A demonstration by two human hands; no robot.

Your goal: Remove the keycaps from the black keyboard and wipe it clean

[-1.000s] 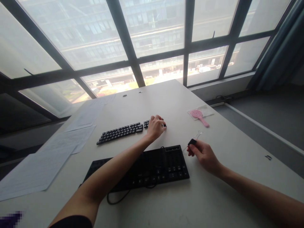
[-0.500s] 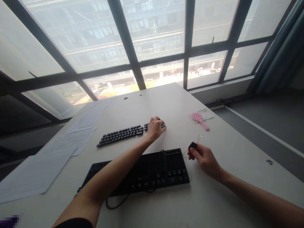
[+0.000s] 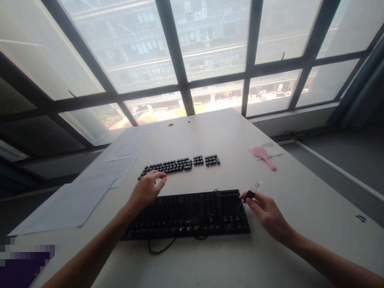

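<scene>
My left hand point(image 3: 150, 187) hovers over the near-left of the table, between the row of loose keycaps point(image 3: 177, 165) and the black keyboard point(image 3: 192, 214). Its fingers are loosely curled, the thumb and index tips slightly apart, and nothing shows between them. At the keyboard's upper right corner, my right hand point(image 3: 264, 210) pinches a keycap puller point(image 3: 249, 195) by its black middle, with wire loops sticking out at both ends. The keyboard has keycaps in its lower right part; its upper area looks dark and bare. Removed keycaps lie farther back in three grouped blocks.
A pink hairbrush point(image 3: 264, 157) lies on clear plastic wrapping at the right. Printed sheets of paper point(image 3: 72, 200) cover the table's left side. A cable point(image 3: 160, 251) loops out in front of the keyboard. Tall windows point(image 3: 210, 40) stand behind the white table point(image 3: 210, 132).
My left hand has left the right-hand block of keycaps and moved left and nearer, uncovering that block. The right hand still holds the puller beside the keyboard. The view has shifted slightly.
</scene>
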